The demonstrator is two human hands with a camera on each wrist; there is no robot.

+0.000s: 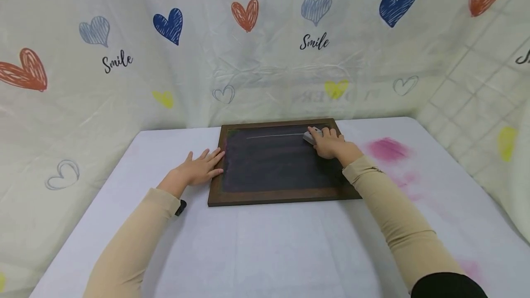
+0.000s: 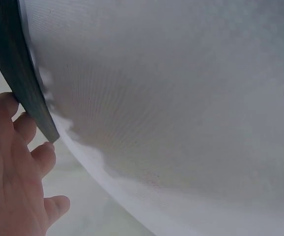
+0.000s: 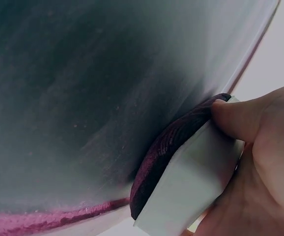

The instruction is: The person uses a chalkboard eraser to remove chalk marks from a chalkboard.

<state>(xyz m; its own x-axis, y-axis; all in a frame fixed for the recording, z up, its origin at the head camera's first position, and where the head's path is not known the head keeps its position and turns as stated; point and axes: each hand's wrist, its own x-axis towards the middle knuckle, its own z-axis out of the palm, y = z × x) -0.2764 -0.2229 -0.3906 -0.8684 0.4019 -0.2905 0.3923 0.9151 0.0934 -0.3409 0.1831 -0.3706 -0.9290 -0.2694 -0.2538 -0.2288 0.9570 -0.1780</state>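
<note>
A wood-framed blackboard [image 1: 277,164] lies flat on the white table [image 1: 265,243]. My right hand [image 1: 327,144] grips a white eraser [image 1: 309,135] with a dark pink felt face [image 3: 166,152] and presses it on the board's far right part. A thin chalk line [image 1: 275,135] runs left from the eraser. My left hand [image 1: 200,169] lies flat with straight fingers on the table, fingertips touching the board's left frame edge [image 2: 26,88]. A pink chalk streak [image 3: 53,219] shows along the board's edge in the right wrist view.
Pink chalk smudges [image 1: 387,149] stain the table right of the board. A plastic sheet printed with hearts and "Smile" [image 1: 314,42] hangs behind and on both sides. A small black object [image 1: 180,207] lies by my left sleeve.
</note>
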